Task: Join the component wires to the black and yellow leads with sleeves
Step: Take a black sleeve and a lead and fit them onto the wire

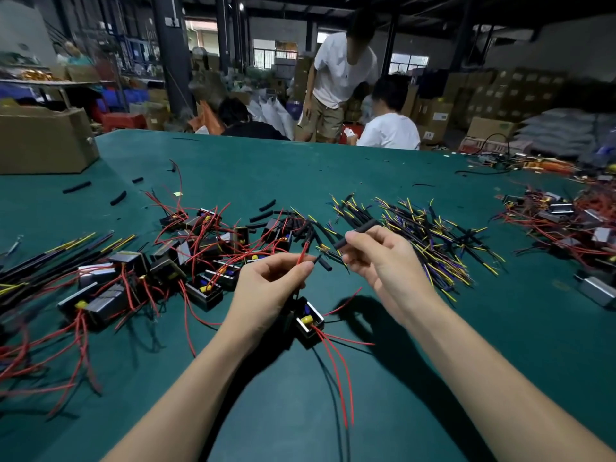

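Note:
My left hand (270, 281) pinches a red component wire (302, 253) together with a short black sleeve (325, 263) that sticks out to the right of its fingertips. Below the hand hangs or lies a small black component (308, 323) with a yellow part and several red wires trailing toward me. My right hand (383, 258) grips a longer black sleeve (358, 235) between thumb and fingers, a little right of the left hand's fingertips. A heap of black and yellow leads (423, 238) lies beyond my right hand.
A pile of black components with red wires (186, 261) covers the green table (333, 168) at left, with black and yellow leads (50, 258) at far left. Loose black sleeves (118, 197) lie farther back. A cardboard box (43, 138) stands back left. More parts (573, 225) lie right. People work behind the table.

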The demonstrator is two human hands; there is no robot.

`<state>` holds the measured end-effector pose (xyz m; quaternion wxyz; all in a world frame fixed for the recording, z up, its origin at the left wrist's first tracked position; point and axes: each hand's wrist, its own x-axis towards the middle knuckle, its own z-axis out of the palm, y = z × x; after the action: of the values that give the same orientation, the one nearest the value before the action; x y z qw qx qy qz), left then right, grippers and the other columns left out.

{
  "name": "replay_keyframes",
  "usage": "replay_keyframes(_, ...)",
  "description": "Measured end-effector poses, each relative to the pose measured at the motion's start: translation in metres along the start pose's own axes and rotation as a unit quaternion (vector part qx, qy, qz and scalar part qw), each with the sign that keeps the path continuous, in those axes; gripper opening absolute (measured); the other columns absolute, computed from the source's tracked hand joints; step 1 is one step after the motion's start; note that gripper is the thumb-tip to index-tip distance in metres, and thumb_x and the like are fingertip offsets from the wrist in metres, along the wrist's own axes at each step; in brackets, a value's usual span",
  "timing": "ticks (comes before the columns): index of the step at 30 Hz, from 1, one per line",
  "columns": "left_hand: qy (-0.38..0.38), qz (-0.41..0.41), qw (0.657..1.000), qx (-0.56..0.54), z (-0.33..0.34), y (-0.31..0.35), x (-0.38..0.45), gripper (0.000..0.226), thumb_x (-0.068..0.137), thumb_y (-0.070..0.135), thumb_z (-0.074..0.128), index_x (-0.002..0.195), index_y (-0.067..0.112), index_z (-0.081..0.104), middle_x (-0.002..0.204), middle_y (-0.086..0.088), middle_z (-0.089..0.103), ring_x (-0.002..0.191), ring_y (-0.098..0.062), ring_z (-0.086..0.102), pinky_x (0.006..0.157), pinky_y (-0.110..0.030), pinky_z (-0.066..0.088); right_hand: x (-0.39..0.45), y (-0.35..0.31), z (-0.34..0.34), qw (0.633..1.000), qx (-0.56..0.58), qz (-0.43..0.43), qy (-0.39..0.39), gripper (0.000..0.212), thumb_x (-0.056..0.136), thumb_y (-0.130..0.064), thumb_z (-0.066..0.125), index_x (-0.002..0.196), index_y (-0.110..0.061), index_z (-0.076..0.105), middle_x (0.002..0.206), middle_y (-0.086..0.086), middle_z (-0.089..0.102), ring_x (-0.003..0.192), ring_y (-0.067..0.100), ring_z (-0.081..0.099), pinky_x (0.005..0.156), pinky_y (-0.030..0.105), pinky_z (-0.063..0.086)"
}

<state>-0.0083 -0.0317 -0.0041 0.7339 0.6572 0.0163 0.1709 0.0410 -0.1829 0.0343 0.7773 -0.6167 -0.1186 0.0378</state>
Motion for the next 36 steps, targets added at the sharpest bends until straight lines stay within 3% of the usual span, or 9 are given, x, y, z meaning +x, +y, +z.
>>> replay_keyframes(12, 0.012, 0.026, 1.0, -0.003, 0.002, -0.001, 0.0, 0.009, 0.083, 0.008, 0.07, 0.086, 0.015, 0.076, 0.069, 0.004, 0.067, 0.065, -0.008, 0.056, 0.065, -0.014, 0.047, 0.001, 0.007, 0.001, 0.991, 0.082, 0.103, -0.014, 0.007, 0.086, -0.007, 0.064, 0.082, -0.006, 0.058, 0.072, 0.006, 0.069, 0.059, 0.01, 0.063, 0.052, 0.017, 0.049)
replay_keyframes(19, 0.03, 0.016, 0.999, -0.028, 0.001, -0.001, 0.001, 0.009, 0.082, 0.012, 0.071, 0.083, 0.019, 0.077, 0.072, -0.002, 0.067, 0.068, -0.012, 0.057, 0.067, -0.02, 0.048, 0.001, 0.009, 0.001, 0.989, 0.101, 0.111, 0.0, 0.006, 0.088, -0.006, 0.062, 0.085, -0.005, 0.056, 0.068, 0.005, 0.069, 0.057, 0.01, 0.061, 0.049, 0.016, 0.047)
replay_keyframes(31, 0.013, 0.035, 0.999, -0.006, 0.003, 0.001, -0.001, 0.011, 0.082, 0.007, 0.071, 0.082, 0.018, 0.075, 0.066, 0.006, 0.066, 0.062, -0.005, 0.055, 0.062, -0.012, 0.046, 0.001, 0.01, 0.008, 0.975, 0.169, 0.144, -0.021, 0.007, 0.086, -0.004, 0.063, 0.089, 0.001, 0.058, 0.073, 0.012, 0.068, 0.056, 0.013, 0.06, 0.047, 0.017, 0.045)
replay_keyframes(36, 0.018, 0.037, 0.999, 0.007, 0.004, 0.004, -0.002, 0.01, 0.081, 0.003, 0.071, 0.083, 0.013, 0.074, 0.062, 0.006, 0.063, 0.058, -0.006, 0.051, 0.06, -0.013, 0.043, 0.0, 0.008, 0.006, 0.988, 0.113, 0.102, -0.028, 0.007, 0.087, -0.005, 0.063, 0.089, -0.002, 0.057, 0.073, 0.008, 0.069, 0.058, 0.011, 0.061, 0.051, 0.016, 0.047)
